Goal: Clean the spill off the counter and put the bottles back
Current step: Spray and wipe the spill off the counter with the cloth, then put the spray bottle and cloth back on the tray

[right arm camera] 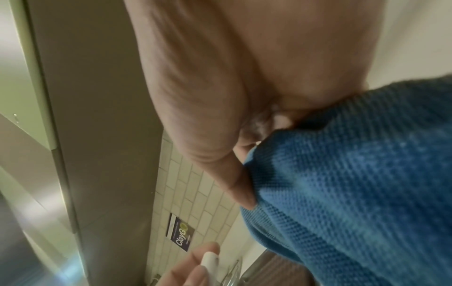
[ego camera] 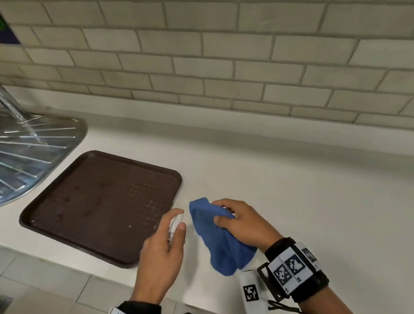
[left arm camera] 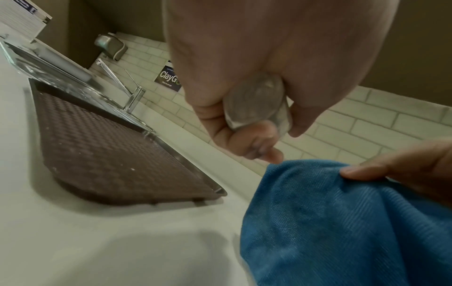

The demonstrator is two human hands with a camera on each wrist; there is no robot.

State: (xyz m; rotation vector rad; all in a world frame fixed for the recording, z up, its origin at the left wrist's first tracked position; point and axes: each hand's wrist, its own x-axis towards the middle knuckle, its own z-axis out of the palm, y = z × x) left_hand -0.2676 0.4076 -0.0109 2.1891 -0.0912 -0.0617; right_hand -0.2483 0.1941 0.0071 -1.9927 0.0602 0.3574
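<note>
My left hand (ego camera: 169,236) grips a small clear spray bottle (ego camera: 175,225) with a white top, held above the white counter (ego camera: 302,186) near its front edge. Its clear base shows between my curled fingers in the left wrist view, bottle (left arm camera: 257,108). Just to its right my right hand (ego camera: 241,224) pinches a blue cloth (ego camera: 220,242), which hangs bunched below the fingers. The cloth (left arm camera: 342,222) fills the lower right of the left wrist view and the cloth (right arm camera: 354,183) covers much of the right wrist view. The bottle's white top (right arm camera: 210,260) points toward the cloth.
A dark brown tray (ego camera: 100,204) lies on the counter left of my hands, with a few droplets on it. A steel sink drainer (ego camera: 22,151) and tap (left arm camera: 132,96) sit further left. A tiled wall (ego camera: 242,55) backs the counter.
</note>
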